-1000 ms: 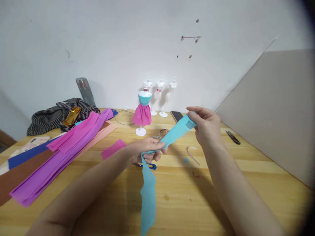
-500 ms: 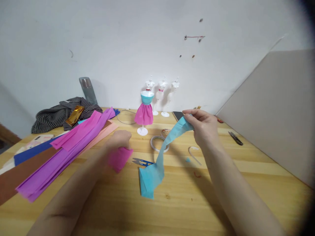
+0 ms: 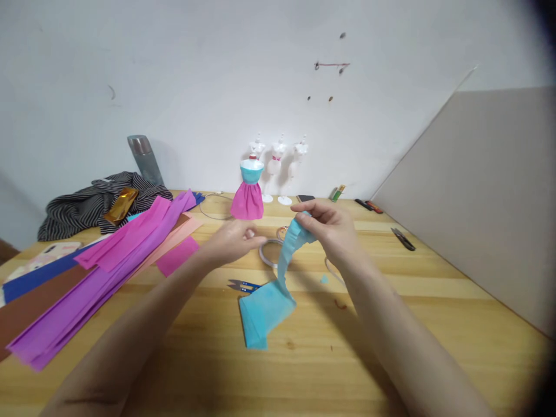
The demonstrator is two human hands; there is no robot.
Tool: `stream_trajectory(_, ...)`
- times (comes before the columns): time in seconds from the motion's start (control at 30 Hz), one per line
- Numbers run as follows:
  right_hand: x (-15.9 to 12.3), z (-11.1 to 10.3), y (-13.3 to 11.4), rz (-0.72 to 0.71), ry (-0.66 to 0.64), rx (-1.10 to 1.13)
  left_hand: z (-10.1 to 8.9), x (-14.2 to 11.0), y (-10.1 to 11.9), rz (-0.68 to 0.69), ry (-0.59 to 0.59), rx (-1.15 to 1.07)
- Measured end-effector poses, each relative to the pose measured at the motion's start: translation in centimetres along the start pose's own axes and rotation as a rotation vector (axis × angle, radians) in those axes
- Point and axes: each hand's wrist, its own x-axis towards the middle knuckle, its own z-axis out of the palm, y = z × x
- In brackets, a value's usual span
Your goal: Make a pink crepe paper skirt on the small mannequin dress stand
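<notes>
My right hand [image 3: 326, 227] pinches the top end of a light blue crepe paper strip [image 3: 266, 306]. The strip hangs down from it, and its folded lower end rests on the wooden table [image 3: 391, 301]. My left hand [image 3: 231, 240] hovers just left of the strip's upper part with loosely bent fingers and nothing in it. A ring of tape [image 3: 268, 252] lies on the table between my hands. Small blue-handled snips [image 3: 242, 285] lie beside the strip's lower end. A pink paper piece [image 3: 177, 255] lies flat to the left of my left hand.
A doll stand in a pink and blue dress [image 3: 248, 194] stands ahead, with three bare white stands [image 3: 278, 165] behind it. Long pink, purple, brown and blue paper strips [image 3: 95, 263] lie at the left. Striped cloth [image 3: 93, 202], a flask [image 3: 143, 159], black snips [image 3: 402, 238] and a leaning board [image 3: 486, 197] surround the table.
My left hand let go of the blue strip, touched the pink piece, then moved back right toward the strip. My right hand drew nearer and lower; the strip's lower end settled on the table.
</notes>
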Motion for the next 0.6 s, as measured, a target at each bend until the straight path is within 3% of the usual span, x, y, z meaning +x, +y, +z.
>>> stream_trajectory(0.1,-0.7,0.4,-0.4,0.005,-0.11,0.007,2.0,0.0,1.8,0.116,-0.021,-0.717)
stream_trajectory(0.2,-1.2,0.6,-0.6,-0.037,-0.175,-0.025,3.3,0.0,2.3,0.061,-0.074,-1.029)
stream_trajectory(0.3,-1.2,0.6,-0.5,-0.061,-0.166,-0.064,3.4,0.0,1.9,0.003,-0.138,-1.125)
stream_trajectory(0.6,-0.5,0.2,-0.1,0.015,-0.133,0.024,2.4,-0.2,2.0,-0.014,-0.116,-1.13)
